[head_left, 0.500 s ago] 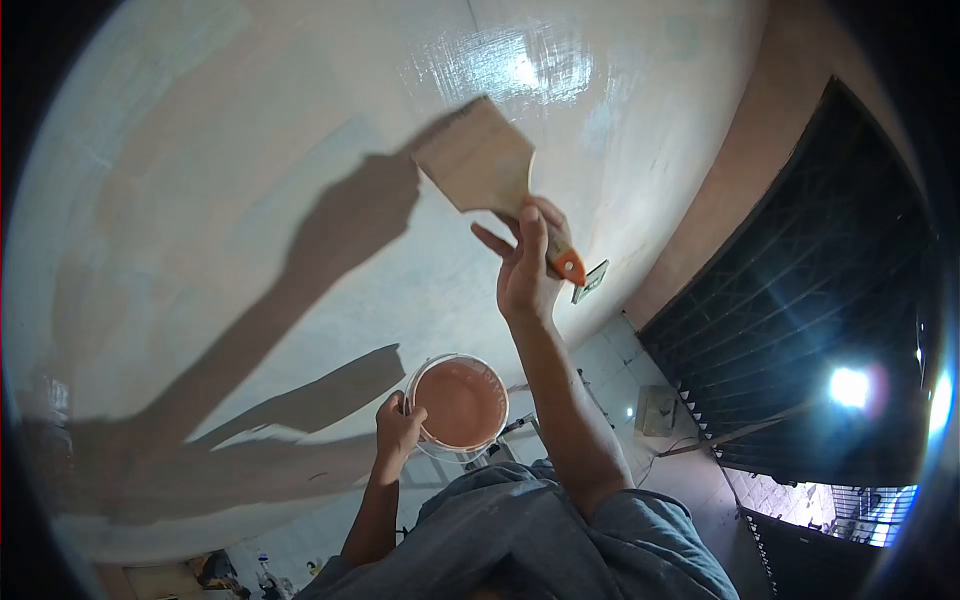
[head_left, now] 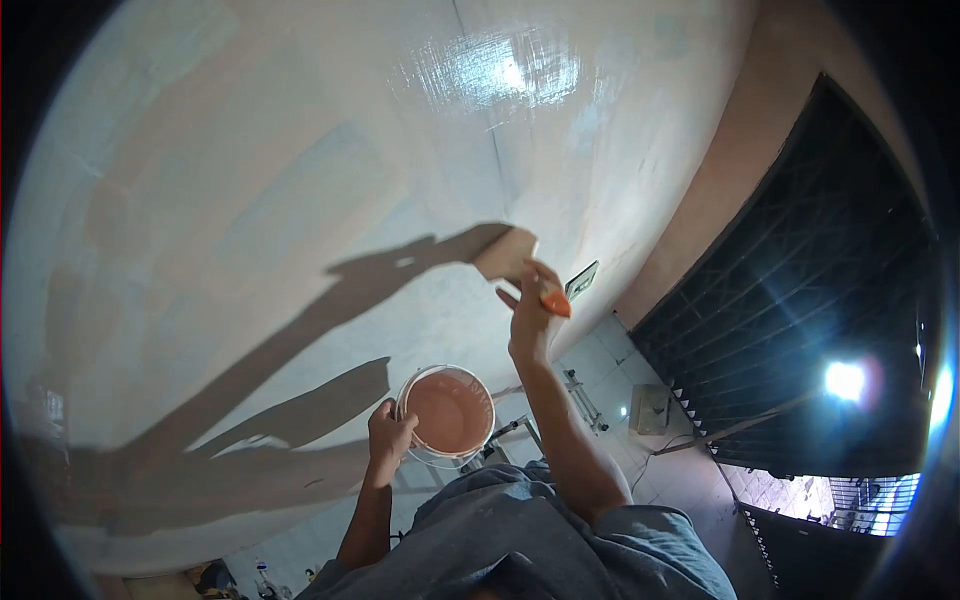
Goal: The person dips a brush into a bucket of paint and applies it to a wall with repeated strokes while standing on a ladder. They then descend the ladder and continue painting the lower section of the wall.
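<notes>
My right hand [head_left: 534,305] grips a wide paintbrush [head_left: 508,255] by its handle, whose orange end sticks out below the fingers. The bristle end meets the pale wall [head_left: 330,200], or lies very near it, at the tip of the brush's shadow. Low in the middle, my left hand [head_left: 391,437] is closed on the rim of a round white bucket [head_left: 491,410], thumb over the edge. Pinkish-brown paint [head_left: 448,412] shows inside the bucket.
A wet, shiny patch [head_left: 490,75] reflects light high on the wall. To the right are a wall socket plate [head_left: 582,280], a dark folding metal gate [head_left: 790,300] and a bright lamp [head_left: 846,381]. A box [head_left: 650,410] stands on the tiled floor.
My right hand has brought the paintbrush down the wall, away from the shiny patch, and the brush now appears more edge-on. The bucket has shifted slightly left and down with my left hand.
</notes>
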Demonstrator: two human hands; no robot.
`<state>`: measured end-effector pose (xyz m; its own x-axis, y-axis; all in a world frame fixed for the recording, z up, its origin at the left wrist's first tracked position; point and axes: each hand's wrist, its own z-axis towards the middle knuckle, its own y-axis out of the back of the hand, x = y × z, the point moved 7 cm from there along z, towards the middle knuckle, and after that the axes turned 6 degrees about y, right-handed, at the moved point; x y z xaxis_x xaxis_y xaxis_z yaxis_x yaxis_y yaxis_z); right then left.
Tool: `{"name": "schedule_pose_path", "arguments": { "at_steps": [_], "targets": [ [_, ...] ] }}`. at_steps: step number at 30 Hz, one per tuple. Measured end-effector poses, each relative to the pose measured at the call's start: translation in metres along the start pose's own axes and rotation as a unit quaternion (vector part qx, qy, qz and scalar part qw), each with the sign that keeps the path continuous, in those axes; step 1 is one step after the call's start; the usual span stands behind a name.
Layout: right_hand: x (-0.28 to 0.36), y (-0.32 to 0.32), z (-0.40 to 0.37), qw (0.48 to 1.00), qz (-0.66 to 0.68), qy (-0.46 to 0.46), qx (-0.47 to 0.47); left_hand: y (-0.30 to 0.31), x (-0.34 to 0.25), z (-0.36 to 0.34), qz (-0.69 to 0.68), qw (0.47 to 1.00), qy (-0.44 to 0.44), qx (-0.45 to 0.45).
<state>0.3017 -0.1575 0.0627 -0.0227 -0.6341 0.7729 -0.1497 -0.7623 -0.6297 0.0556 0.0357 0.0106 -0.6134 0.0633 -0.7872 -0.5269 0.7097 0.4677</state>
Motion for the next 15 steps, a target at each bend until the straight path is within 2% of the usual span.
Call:
{"name": "schedule_pose_path", "arguments": {
  "at_steps": [6,7,10,12,15],
  "targets": [
    [0.138,-0.081,0.016,0.977,0.108,0.137,0.121,-0.003,0.004,-0.002,-0.064,0.998,0.019,0.001],
    [0.148,-0.091,0.023,0.964,0.153,0.152,0.155,-0.003,0.003,-0.003,-0.052,0.999,0.009,-0.001],
    [0.181,-0.113,0.028,0.942,0.161,0.232,0.183,-0.004,0.014,0.001,-0.031,0.999,-0.021,-0.005],
    [0.165,-0.109,0.036,0.948,0.16,0.204,0.185,-0.002,0.011,0.003,-0.02,0.999,-0.047,-0.007],
    [0.097,-0.07,0.047,0.97,0.133,0.119,0.165,-0.001,0.009,-0.001,-0.032,0.999,0.005,0.011]
  ]
}}
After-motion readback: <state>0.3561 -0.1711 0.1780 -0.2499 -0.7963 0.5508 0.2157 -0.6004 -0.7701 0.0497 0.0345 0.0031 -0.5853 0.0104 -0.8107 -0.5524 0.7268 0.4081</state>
